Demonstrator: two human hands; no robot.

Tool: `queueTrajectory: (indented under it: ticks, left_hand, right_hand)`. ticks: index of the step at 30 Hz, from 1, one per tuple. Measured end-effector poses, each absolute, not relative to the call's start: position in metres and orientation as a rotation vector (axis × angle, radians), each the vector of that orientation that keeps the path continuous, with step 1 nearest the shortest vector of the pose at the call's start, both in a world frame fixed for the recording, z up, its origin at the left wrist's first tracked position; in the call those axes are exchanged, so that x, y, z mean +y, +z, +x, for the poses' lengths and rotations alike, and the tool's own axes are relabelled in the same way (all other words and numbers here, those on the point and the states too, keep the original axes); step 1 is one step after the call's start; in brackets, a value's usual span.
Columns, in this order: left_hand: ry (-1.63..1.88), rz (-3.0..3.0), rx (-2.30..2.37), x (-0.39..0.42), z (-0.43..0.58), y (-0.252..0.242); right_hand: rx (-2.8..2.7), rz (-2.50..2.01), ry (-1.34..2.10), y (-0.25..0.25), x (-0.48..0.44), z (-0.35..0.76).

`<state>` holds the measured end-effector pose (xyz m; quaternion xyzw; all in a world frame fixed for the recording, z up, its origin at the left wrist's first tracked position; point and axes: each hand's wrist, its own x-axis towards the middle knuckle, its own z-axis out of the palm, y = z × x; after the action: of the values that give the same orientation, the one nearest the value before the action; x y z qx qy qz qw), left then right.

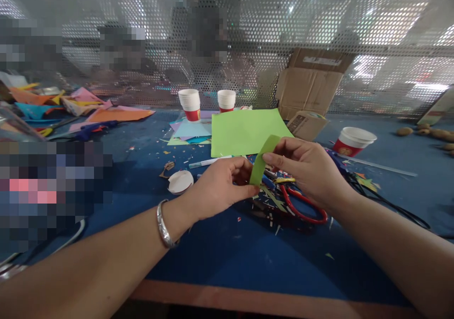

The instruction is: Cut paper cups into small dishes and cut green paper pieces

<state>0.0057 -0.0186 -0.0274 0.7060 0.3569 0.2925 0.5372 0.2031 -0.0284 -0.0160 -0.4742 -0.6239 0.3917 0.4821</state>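
Observation:
A narrow strip of green paper (258, 167) is held up between my two hands above the blue table. My left hand (222, 186), with a silver bracelet (164, 224) on its wrist, pinches the lower end between thumb and fingers. Higher up, my right hand (307, 167) grips the strip with its thumb against the fingers. Below the hands lie scissors with red handles (305, 208), among paper scraps and pens partly hidden by my hands. A large green sheet (244, 132) lies flat just beyond the strip.
Stacked paper cups (189, 105) and another stack (226, 100) stand at the back. A red and white cup (353, 141) is at the right. A cardboard box (308, 89) leans on the perforated metal screen (248, 35). Coloured papers (120, 114) lie left, near a white paper disc (180, 181).

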Motion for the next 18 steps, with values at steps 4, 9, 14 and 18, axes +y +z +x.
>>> queueTrajectory:
  ticks: [4,9,14,18]
  left_hand:
    - [0.706,1.642,0.856,-0.0172,0.0062,-0.0281]
    - [0.722,1.618,0.807,-0.0175,0.0062,-0.0281]
    - [0.721,1.593,0.807,-0.0213,0.008,-0.0253]
    - [0.713,1.521,0.899,-0.0218,0.0115,-0.0243]
  right_hand:
    - [-1.465,-1.072,1.055,-0.018,-0.0255,0.205]
    - [-1.426,-1.032,1.096,-0.0185,-0.0241,0.2061]
    - [-1.378,-0.953,1.172,-0.0186,-0.0242,0.2053]
    - [-1.374,-0.907,1.206,-0.0187,-0.0254,0.2033]
